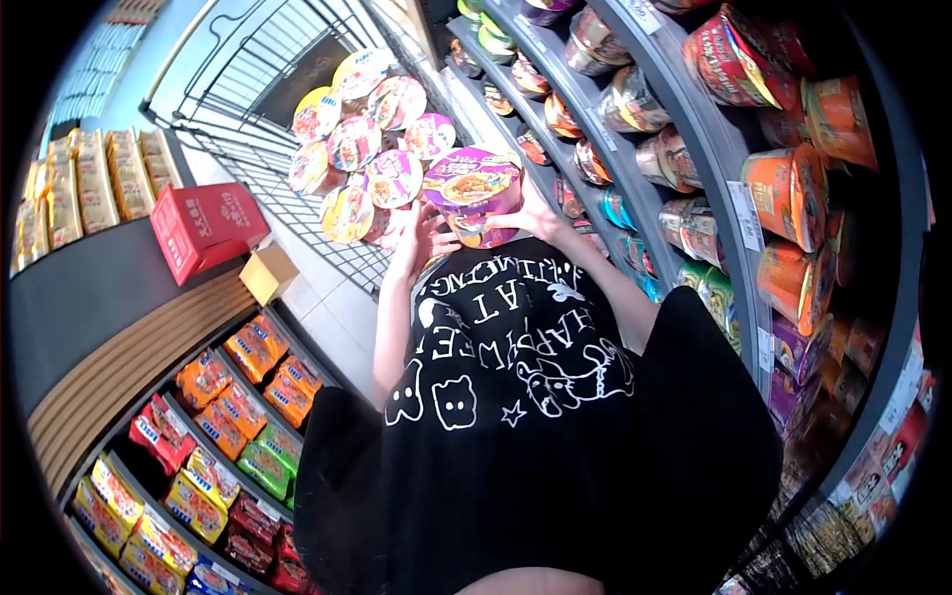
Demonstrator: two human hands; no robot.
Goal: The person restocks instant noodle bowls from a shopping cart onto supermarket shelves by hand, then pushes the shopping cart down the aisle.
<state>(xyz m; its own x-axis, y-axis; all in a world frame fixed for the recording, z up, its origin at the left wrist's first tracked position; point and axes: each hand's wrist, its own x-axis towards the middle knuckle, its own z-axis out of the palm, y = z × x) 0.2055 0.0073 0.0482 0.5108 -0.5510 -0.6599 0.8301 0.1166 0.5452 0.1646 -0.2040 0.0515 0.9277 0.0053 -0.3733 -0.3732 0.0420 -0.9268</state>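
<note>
Both hands hold a purple instant noodle cup (474, 186) in front of my chest, its lid with the noodle picture tilted up toward me. My right hand (534, 213) grips the cup's right side, fingers spread around its wall. On the lower left side, my left hand (426, 233) has its fingers against the cup. Just beyond, several round noodle cups (355, 144) with white, yellow and purple lids are grouped in the wire shopping cart (223, 94). The underside of the held cup is hidden.
Shelves of noodle cups (783, 198) rise close on the right. To the left, a low shelf holds noodle packets (238, 412) in several colours. A red box (210, 228) and a small cardboard box (268, 273) stick out from the counter beside the cart.
</note>
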